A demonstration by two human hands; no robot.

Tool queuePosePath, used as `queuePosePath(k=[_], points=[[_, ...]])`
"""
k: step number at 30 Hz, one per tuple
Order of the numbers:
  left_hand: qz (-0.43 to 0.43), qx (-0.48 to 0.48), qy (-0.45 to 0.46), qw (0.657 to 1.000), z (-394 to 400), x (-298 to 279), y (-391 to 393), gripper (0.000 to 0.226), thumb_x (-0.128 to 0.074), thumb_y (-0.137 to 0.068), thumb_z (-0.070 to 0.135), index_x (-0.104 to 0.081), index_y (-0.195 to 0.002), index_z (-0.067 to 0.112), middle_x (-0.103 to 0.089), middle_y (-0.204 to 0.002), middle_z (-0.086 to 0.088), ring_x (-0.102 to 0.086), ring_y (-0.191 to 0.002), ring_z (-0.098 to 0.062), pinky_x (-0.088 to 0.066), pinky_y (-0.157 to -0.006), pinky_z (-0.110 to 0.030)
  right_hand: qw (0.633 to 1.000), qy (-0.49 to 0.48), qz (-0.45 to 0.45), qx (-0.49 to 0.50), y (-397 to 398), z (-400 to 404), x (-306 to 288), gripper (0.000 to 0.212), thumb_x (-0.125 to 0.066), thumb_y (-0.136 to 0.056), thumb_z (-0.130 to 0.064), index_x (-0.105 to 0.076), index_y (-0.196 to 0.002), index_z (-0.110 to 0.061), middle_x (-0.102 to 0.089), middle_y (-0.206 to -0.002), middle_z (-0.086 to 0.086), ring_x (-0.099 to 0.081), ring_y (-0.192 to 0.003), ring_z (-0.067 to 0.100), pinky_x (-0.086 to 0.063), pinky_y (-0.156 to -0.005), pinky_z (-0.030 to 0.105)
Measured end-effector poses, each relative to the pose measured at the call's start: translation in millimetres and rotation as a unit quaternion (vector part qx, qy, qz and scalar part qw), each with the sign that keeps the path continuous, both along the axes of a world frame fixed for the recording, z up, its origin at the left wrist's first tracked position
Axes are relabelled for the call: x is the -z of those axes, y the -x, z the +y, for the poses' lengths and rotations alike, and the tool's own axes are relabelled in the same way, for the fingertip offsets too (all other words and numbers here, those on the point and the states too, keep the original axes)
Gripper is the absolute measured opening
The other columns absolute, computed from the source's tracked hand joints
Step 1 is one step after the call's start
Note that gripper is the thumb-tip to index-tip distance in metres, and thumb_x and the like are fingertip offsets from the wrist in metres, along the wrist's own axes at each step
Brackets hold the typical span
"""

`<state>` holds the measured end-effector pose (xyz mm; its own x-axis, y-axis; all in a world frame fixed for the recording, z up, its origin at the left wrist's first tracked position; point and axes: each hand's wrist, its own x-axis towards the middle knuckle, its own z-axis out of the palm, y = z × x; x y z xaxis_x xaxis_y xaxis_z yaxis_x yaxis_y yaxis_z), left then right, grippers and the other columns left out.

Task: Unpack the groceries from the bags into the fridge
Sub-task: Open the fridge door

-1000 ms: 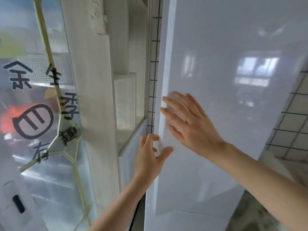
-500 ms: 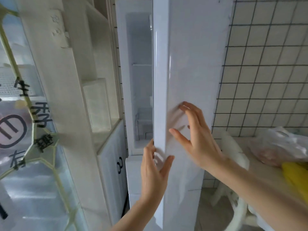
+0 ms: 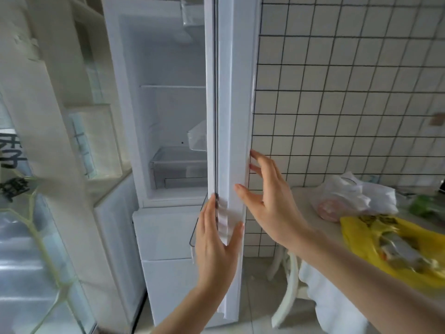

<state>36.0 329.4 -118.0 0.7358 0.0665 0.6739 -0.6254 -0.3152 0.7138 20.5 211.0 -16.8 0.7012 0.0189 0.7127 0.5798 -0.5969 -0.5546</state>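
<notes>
The white fridge stands open, its glass shelves and clear crisper drawer bare. Its door is swung wide and I see it edge-on. My left hand cups the door's edge, fingers on the inner side and thumb on the outer. My right hand rests flat with spread fingers against the door's outer face. A yellow grocery bag and a white plastic bag with something pink in it lie on the table at the right.
A white cabinet with open shelves stands left of the fridge. A glass panel with black lettering fills the left edge. A white tiled wall is behind the table, and a white chair stands under the table's edge.
The fridge door has swung from nearly shut to wide open, exposing the inside. My view has turned right, so the table and bags now show.
</notes>
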Motion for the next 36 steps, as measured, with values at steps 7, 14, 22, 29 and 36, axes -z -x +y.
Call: queuePosePath(k=[7, 14, 22, 29, 36], points=[[-0.071, -0.017, -0.123, 0.99, -105, 5, 25, 0.084, -0.067, -0.088, 0.021, -0.012, -0.152, 0.024, -0.024, -0.155, 0.008, -0.02, -0.14, -0.003, -0.019, -0.115, -0.021, 0.997, -0.023, 0.007, 0.075, 23, -102, 0, 0.061, -0.067, -0.087, -0.024, -0.033, -0.137, -0.017, -0.052, -0.13, -0.007, -0.053, -0.108, -0.002, -0.045, -0.089, 0.013], [-0.088, -0.001, -0.137, 0.987, -183, 12, 21, 0.084, -0.066, -0.09, 0.018, -0.011, -0.153, 0.022, -0.016, -0.16, 0.006, -0.016, -0.146, -0.008, -0.016, -0.117, -0.02, 0.996, -0.018, 0.013, 0.089, 23, -185, 2, 0.06, -0.065, -0.088, -0.027, -0.037, -0.138, -0.013, -0.058, -0.125, -0.005, -0.059, -0.108, 0.003, -0.051, -0.092, 0.028], [-0.13, -0.039, -0.098, 0.986, -268, 23, 7, 0.071, -0.062, -0.091, 0.015, -0.023, -0.151, 0.008, -0.024, -0.158, -0.004, -0.023, -0.145, -0.017, -0.018, -0.117, -0.028, 0.997, -0.062, -0.006, 0.049, 12, -255, 3, 0.031, -0.066, -0.086, -0.011, -0.054, -0.115, -0.012, -0.067, -0.094, -0.014, -0.066, -0.088, 0.006, -0.057, -0.074, 0.033], [-0.141, -0.055, -0.101, 0.983, -308, 28, -8, 0.077, -0.068, -0.087, 0.012, -0.022, -0.15, 0.009, -0.028, -0.155, -0.01, -0.026, -0.144, -0.023, -0.019, -0.116, -0.029, 0.997, -0.068, 0.017, 0.013, -6, -302, 7, 0.037, -0.067, -0.086, -0.016, -0.051, -0.119, -0.015, -0.066, -0.095, -0.013, -0.067, -0.081, 0.017, -0.057, -0.066, 0.043], [-0.115, -0.087, -0.093, 0.985, -330, 26, -8, 0.077, -0.068, -0.088, 0.01, -0.022, -0.15, 0.01, -0.027, -0.156, -0.009, -0.025, -0.144, -0.022, -0.02, -0.117, -0.03, 0.998, -0.027, 0.045, -0.039, -19, -330, 11, 0.072, -0.071, -0.083, -0.02, -0.03, -0.142, -0.014, -0.059, -0.12, -0.002, -0.058, -0.112, 0.012, -0.056, -0.083, 0.035]])
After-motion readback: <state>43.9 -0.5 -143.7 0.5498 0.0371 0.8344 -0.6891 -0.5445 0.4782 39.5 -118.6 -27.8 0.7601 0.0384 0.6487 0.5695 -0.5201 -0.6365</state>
